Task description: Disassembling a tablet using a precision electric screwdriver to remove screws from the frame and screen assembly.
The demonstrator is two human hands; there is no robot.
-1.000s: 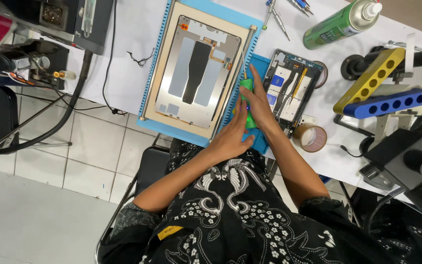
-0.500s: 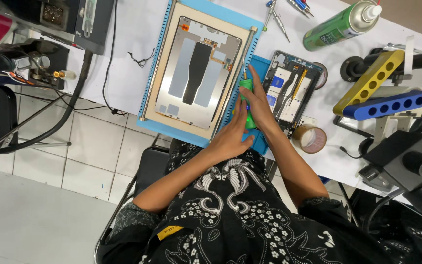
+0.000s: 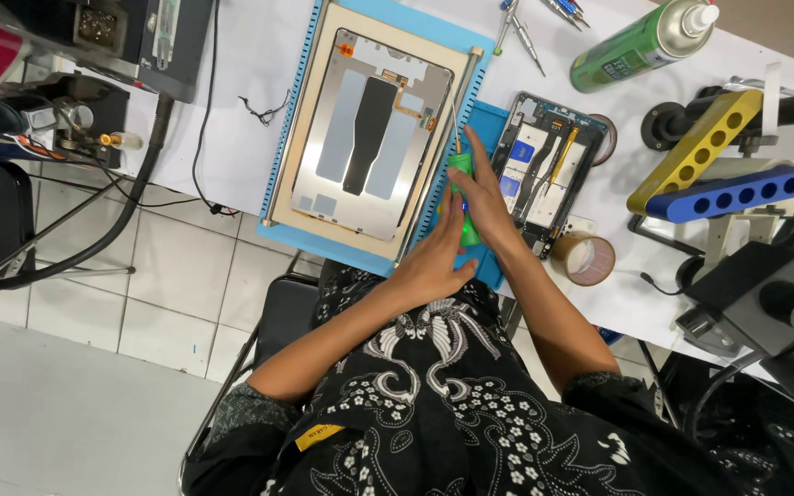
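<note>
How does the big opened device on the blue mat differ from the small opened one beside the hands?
The large grey opened tablet is much bigger than the small dark opened phone. The tablet lies on the blue mat, in a cream frame; the phone sits to its right. The right hand, holding the green-handled screwdriver, rests against the phone. Both lie flat, insides up.
</note>
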